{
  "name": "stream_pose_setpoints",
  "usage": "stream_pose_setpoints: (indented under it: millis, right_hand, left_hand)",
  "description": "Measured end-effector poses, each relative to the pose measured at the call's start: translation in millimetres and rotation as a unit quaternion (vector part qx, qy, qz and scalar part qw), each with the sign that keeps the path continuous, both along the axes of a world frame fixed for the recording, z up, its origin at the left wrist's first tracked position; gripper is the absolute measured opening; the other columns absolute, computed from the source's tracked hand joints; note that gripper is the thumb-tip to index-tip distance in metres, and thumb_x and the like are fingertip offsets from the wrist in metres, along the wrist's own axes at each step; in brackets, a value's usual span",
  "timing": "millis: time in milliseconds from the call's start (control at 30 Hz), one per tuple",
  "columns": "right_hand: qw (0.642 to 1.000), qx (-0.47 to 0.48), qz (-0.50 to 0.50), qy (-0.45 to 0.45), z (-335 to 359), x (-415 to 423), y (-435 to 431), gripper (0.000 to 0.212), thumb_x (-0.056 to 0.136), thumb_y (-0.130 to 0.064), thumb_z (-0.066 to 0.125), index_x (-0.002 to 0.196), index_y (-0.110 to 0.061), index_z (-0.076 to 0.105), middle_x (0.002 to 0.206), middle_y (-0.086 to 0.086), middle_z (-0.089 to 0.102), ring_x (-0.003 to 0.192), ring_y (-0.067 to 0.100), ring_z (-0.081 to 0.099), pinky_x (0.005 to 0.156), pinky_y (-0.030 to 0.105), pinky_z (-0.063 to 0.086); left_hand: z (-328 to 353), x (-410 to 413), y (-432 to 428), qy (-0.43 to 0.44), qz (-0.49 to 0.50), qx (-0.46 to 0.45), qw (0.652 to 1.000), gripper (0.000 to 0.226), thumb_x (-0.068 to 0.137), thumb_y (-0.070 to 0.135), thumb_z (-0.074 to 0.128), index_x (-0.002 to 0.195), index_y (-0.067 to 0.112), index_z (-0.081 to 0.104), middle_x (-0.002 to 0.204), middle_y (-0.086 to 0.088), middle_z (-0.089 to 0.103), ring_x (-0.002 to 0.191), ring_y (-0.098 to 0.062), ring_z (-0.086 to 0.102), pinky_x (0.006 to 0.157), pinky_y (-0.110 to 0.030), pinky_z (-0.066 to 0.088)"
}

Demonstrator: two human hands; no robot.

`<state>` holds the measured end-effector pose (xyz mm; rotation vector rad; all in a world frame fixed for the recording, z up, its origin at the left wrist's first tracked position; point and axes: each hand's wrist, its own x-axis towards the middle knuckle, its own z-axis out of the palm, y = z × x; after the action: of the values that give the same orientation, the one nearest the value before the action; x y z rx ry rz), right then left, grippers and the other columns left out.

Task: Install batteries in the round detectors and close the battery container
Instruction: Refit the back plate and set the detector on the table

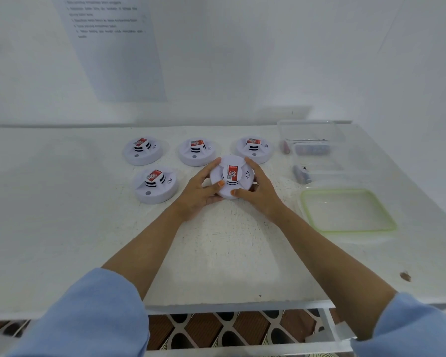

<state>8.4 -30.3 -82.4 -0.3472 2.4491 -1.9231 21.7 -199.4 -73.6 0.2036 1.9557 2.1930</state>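
Observation:
I hold a round white detector (230,177) with a red label between both hands, just above the white table (62,228). My left hand (200,189) grips its left rim and my right hand (259,189) grips its right rim. Several more detectors stand on the table: three in a back row (142,150) (197,152) (254,149) and one at the front left (156,185). A clear battery container (312,143) stands open at the back right with batteries inside. Loose batteries (302,174) lie in front of it. Its green-rimmed lid (347,211) lies flat at the right.
A printed instruction sheet (113,47) hangs on the white wall behind the table. The table's front edge runs just below my forearms, with patterned floor tiles (229,328) under it. A dark chip (405,276) marks the table's right front part.

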Motion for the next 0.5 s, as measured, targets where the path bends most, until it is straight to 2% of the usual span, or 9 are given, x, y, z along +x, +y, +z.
stream_pose_setpoints:
  millis: [133, 233, 300, 367, 500]
  right_hand:
    - [1.0, -0.013, 0.011, -0.013, -0.8, -0.3, 1.4, 0.081, 0.079, -0.002, 0.067, 0.144, -0.015, 0.02, 0.145, 0.012, 0.036, 0.127, 0.028, 0.043, 0.101, 0.046, 0.043]
    - [0.999, -0.037, 0.026, -0.028, 1.2, -0.3, 5.8, 0.077, 0.083, -0.001, 0.063, 0.143, -0.023, 0.021, 0.138, 0.012, 0.043, 0.121, 0.027, 0.049, 0.092, 0.035, 0.048]
    - [0.996, -0.065, 0.033, -0.055, 2.9, -0.2, 8.8, 0.063, 0.086, -0.001, 0.056, 0.134, -0.033, 0.032, 0.128, 0.007, 0.051, 0.115, 0.029, 0.052, 0.087, 0.038, 0.05]
    - [0.994, -0.082, 0.031, -0.067, 2.6, -0.3, 10.0, 0.052, 0.086, 0.0, 0.05, 0.123, -0.036, 0.043, 0.125, 0.005, 0.052, 0.114, 0.032, 0.052, 0.086, 0.043, 0.05]
    - [0.994, -0.087, 0.03, -0.058, 2.3, 1.3, 10.4, 0.048, 0.087, 0.002, 0.047, 0.118, -0.035, 0.047, 0.126, 0.008, 0.052, 0.109, 0.029, 0.054, 0.084, 0.043, 0.051]
  left_hand:
    - [0.1, -0.1, 0.0, -0.001, 0.002, 0.007, 1.0, 0.051, 0.091, 0.01, 0.054, 0.132, 0.037, 0.037, 0.132, 0.009, 0.045, 0.108, -0.007, 0.055, 0.076, -0.024, 0.056]
    - [-0.8, -0.8, -0.6, -0.001, 0.003, 0.007, 1.0, 0.05, 0.091, 0.011, 0.054, 0.131, 0.037, 0.039, 0.131, 0.009, 0.046, 0.111, -0.01, 0.055, 0.078, -0.027, 0.056]
    - [-1.8, -0.7, -1.0, 0.002, 0.006, 0.011, 1.0, 0.048, 0.091, 0.011, 0.055, 0.128, 0.037, 0.041, 0.129, 0.012, 0.048, 0.113, -0.013, 0.055, 0.081, -0.03, 0.056]
    - [-2.0, -0.3, -1.1, 0.004, 0.009, 0.017, 1.0, 0.047, 0.09, 0.009, 0.055, 0.127, 0.036, 0.042, 0.125, 0.014, 0.05, 0.114, -0.015, 0.055, 0.082, -0.031, 0.056]
    - [-1.4, 0.5, -0.7, 0.006, 0.013, 0.024, 1.0, 0.047, 0.09, 0.007, 0.055, 0.126, 0.035, 0.044, 0.124, 0.014, 0.05, 0.113, -0.014, 0.055, 0.081, -0.03, 0.057]
